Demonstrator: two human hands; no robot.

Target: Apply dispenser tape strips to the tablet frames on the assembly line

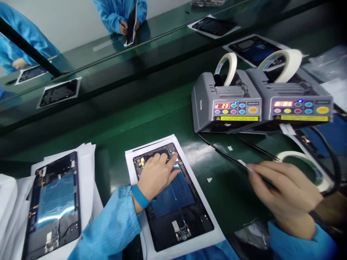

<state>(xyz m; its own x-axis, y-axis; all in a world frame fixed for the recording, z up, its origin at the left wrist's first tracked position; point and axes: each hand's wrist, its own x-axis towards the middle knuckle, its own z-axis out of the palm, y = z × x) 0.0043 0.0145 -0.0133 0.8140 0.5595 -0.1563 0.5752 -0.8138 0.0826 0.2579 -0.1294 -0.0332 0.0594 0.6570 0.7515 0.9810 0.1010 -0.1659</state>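
An opened tablet (176,202) lies on white paper in front of me, its inner parts and a blue-filmed battery showing. My left hand (157,173), with a blue band at the wrist, rests on the tablet's upper part. Its index finger and thumb are stretched out and the other fingers bent, nothing visible in them. Off to the right, my right hand (284,187) pinches a small white piece of tape (242,163) between thumb and index finger, above the bench. Something dark runs under those fingers; whether it is a cable or a held tool I cannot tell.
Two grey tape dispensers (227,104) with tape rolls stand at the back right, black cables in front. A loose tape roll (300,159) lies by my right hand. Another opened tablet (54,202) sits on papers at left. Co-workers in blue sleeves (108,14) work beyond a raised ledge.
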